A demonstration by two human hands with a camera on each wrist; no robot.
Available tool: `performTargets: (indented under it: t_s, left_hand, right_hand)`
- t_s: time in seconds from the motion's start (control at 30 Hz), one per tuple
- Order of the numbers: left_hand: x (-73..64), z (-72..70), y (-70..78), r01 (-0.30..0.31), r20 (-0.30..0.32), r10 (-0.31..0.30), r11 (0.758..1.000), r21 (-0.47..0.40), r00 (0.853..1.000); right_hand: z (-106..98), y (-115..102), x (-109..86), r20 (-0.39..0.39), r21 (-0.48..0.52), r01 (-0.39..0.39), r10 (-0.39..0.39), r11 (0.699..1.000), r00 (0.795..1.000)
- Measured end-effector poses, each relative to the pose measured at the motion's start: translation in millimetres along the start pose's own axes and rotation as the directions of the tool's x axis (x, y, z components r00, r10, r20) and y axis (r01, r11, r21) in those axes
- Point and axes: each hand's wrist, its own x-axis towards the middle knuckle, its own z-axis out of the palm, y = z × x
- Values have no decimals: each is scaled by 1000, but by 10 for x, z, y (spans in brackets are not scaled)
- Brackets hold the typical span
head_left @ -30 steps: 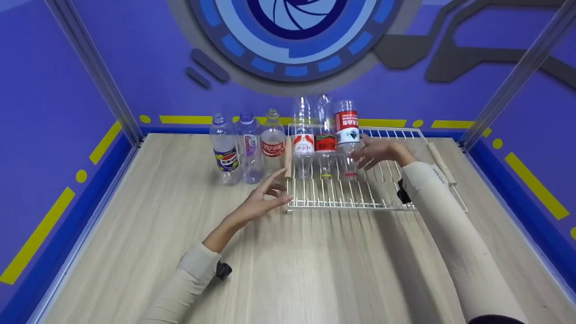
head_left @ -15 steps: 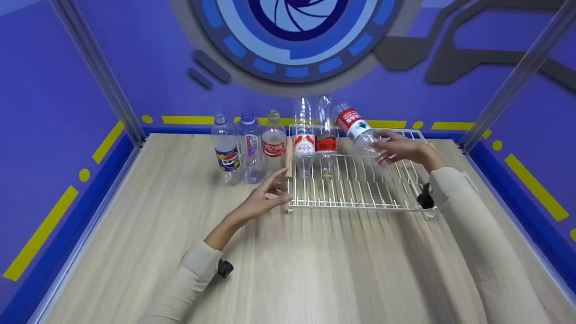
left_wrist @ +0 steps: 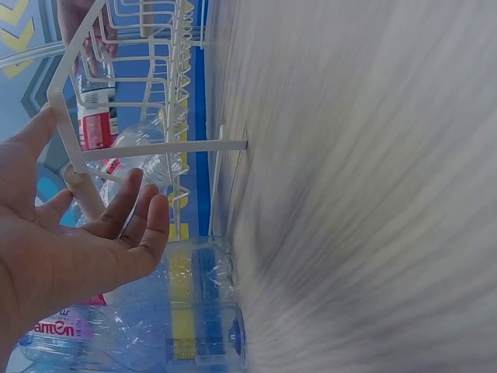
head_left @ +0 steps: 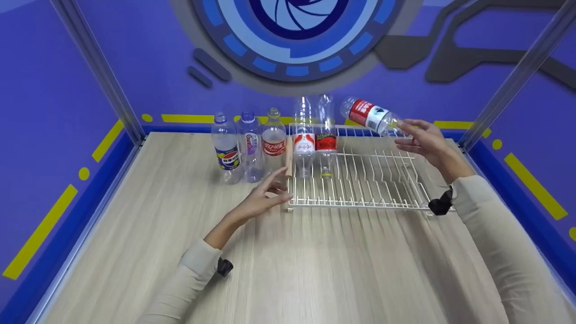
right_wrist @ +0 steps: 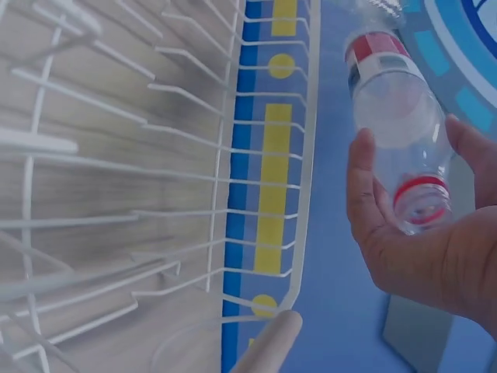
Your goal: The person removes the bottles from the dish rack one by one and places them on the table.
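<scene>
My right hand [head_left: 429, 141] holds a clear plastic bottle [head_left: 369, 114] with a red and white label near its neck, above the back right of a white wire rack [head_left: 351, 206]. In the right wrist view, the bottle's open mouth with its red ring [right_wrist: 422, 190] points toward the palm, between thumb and fingers. My left hand [head_left: 258, 202] is at the rack's front left corner, its thumb right at the wire and its fingers loosely spread by the wooden handle [head_left: 288, 157]. Upside down in the rack stand a white-and-red-labelled bottle [head_left: 304, 145] and a red-labelled bottle [head_left: 326, 143].
Left of the rack, three uncapped bottles stand upright on the wooden table [head_left: 180, 216]: a Pepsi bottle [head_left: 228, 157], a purple-labelled bottle [head_left: 251, 146] and a Coca-Cola bottle [head_left: 273, 146]. Blue walls [head_left: 157, 90] close off the back and both sides.
My right hand has gripped the red-and-white-labelled bottle, lifted it out of the rack and tilted it, moving it up and to the right. My left hand has stayed in place.
</scene>
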Motion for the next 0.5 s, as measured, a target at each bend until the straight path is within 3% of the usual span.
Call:
performTargets:
  t_s: [0.13,0.27,0.37,0.5]
  left_hand:
    - [11,2,1,-8,3,8,1000,-5,1000]
    - [6,3,-2,-3,9,3,1000,-11,1000]
    - [2,3,-7,0,7,1,1000,-13,1000]
    - [4,-5,5,-3,2,3,1000,-9,1000]
  right_hand:
    - [-34,14,-83,3,176,58,-60,983,998]
    - [-38,69,-132,48,260,143,-161,955,986]
    - [-21,122,-155,96,293,206,-244,933,965]
    - [15,183,-195,183,316,271,-339,909,923]
